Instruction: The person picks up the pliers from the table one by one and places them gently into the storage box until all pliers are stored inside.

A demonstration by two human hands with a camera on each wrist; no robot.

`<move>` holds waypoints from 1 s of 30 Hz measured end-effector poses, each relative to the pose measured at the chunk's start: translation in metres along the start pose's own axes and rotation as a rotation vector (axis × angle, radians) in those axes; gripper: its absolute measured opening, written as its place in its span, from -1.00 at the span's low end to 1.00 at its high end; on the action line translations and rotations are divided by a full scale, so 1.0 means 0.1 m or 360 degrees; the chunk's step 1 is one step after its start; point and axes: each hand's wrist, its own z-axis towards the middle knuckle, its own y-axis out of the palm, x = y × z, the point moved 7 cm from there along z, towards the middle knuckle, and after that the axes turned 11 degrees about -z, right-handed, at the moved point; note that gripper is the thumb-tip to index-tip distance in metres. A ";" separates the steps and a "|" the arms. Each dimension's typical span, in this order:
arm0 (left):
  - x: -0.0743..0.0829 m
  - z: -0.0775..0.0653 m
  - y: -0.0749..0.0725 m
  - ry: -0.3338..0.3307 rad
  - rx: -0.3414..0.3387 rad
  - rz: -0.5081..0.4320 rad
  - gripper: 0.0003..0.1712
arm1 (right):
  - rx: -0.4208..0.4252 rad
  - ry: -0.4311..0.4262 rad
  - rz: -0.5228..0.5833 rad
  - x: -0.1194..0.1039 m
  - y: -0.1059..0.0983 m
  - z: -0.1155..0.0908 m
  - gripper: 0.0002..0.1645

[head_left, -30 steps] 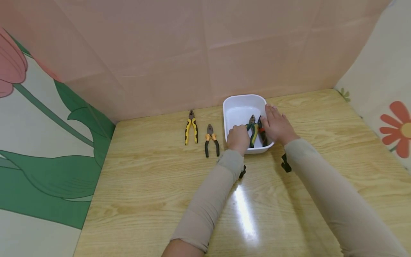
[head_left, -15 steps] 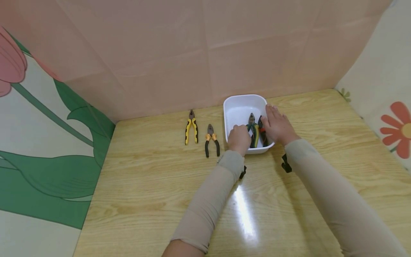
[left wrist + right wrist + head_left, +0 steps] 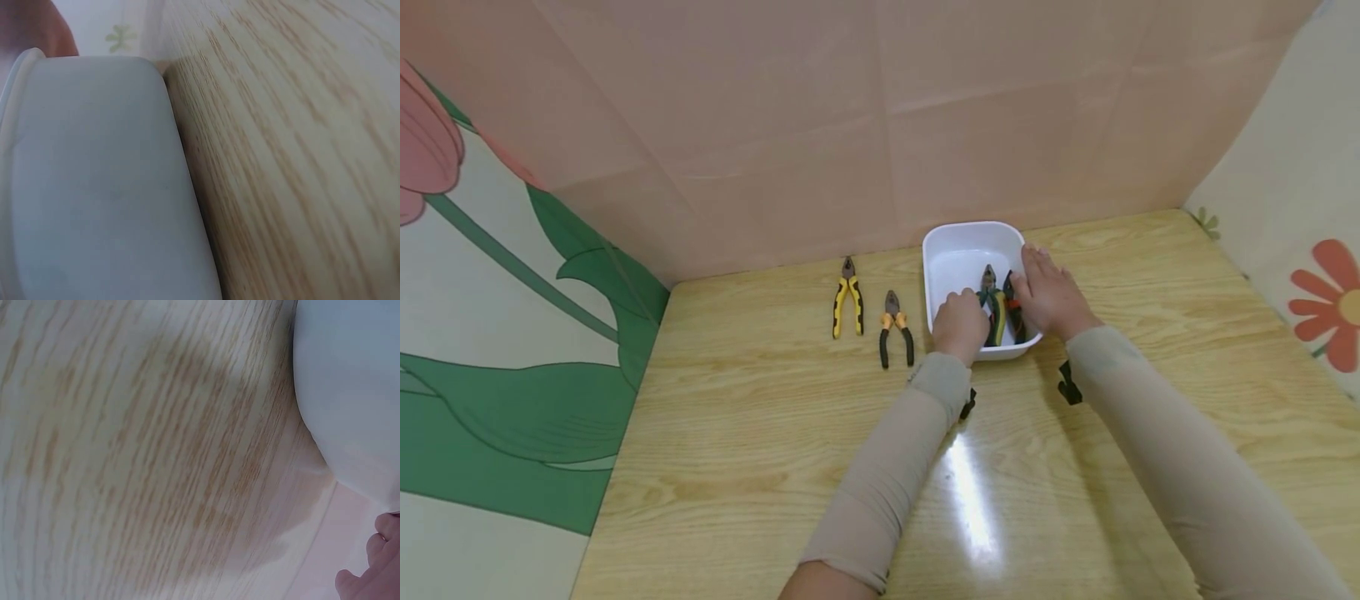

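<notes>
A white plastic bin (image 3: 970,237) stands near the back of the table with two pairs of pliers in its right half. My left hand (image 3: 961,325) reaches over the bin's front left edge, its curled fingers gripping the near handle of the green-and-yellow pliers (image 3: 997,312); the fingertips are hidden. Beside them, against the right wall, lie red-and-black pliers (image 3: 1016,317), partly covered by my right hand (image 3: 1051,296). That hand lies over the bin's right rim with fingers straight. Its fingers (image 3: 369,569) also appear in the right wrist view. The left wrist view shows the bin's outer side (image 3: 100,175).
Left of the bin, yellow-and-black pliers (image 3: 847,298) and orange-and-black pliers (image 3: 895,330) lie on the wood-grain table (image 3: 737,433), handles toward me. A pinkish sheet (image 3: 775,125) hangs behind the table. Flower-printed walls stand on both sides.
Inside the bin, the green-and-yellow pliers have shifted slightly to the right and straightened, and my left hand has edged right with them. My right hand stays on the rim.
</notes>
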 end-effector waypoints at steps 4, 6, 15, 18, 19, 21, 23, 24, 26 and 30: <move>0.00 -0.01 -0.02 0.0035 0.0021 -0.0030 -0.73 | -0.0009 -0.0004 -0.0006 -0.01 0.00 0.00 -0.18; 0.01 -0.02 -0.03 0.0060 0.0037 -0.0036 -0.72 | -0.0016 -0.0004 -0.0001 -0.01 0.00 0.00 -0.17; 0.05 -0.04 -0.10 0.0213 0.0159 -0.0075 -0.73 | -0.0004 -0.0020 0.0007 -0.02 -0.01 0.00 -0.18; 0.07 -0.06 -0.14 0.0277 0.0204 -0.0095 -0.77 | 0.0001 -0.0025 0.0008 -0.01 -0.01 0.00 -0.18; 0.08 -0.07 -0.15 0.0293 0.0221 -0.0100 -0.78 | 0.0006 -0.0024 0.0007 -0.01 -0.01 0.00 -0.18; 0.09 -0.08 -0.18 0.0326 0.0253 -0.0113 -0.80 | 0.0013 -0.0025 0.0002 0.00 -0.01 0.00 -0.18; 0.09 -0.09 -0.20 0.0346 0.0281 -0.0127 -0.81 | 0.0021 -0.0025 -0.0005 0.00 -0.02 0.00 -0.18; 0.10 -0.10 -0.21 0.0354 0.0293 -0.0137 -0.82 | 0.0023 -0.0024 -0.0009 0.00 -0.02 0.00 -0.17; 0.10 -0.11 -0.24 0.0367 0.0316 -0.0160 -0.83 | 0.0019 -0.0018 -0.0009 0.00 -0.02 0.01 -0.17; 0.09 -0.14 -0.27 0.0390 0.0375 -0.0231 -0.81 | 0.0000 -0.0007 -0.0003 -0.01 -0.01 0.01 -0.16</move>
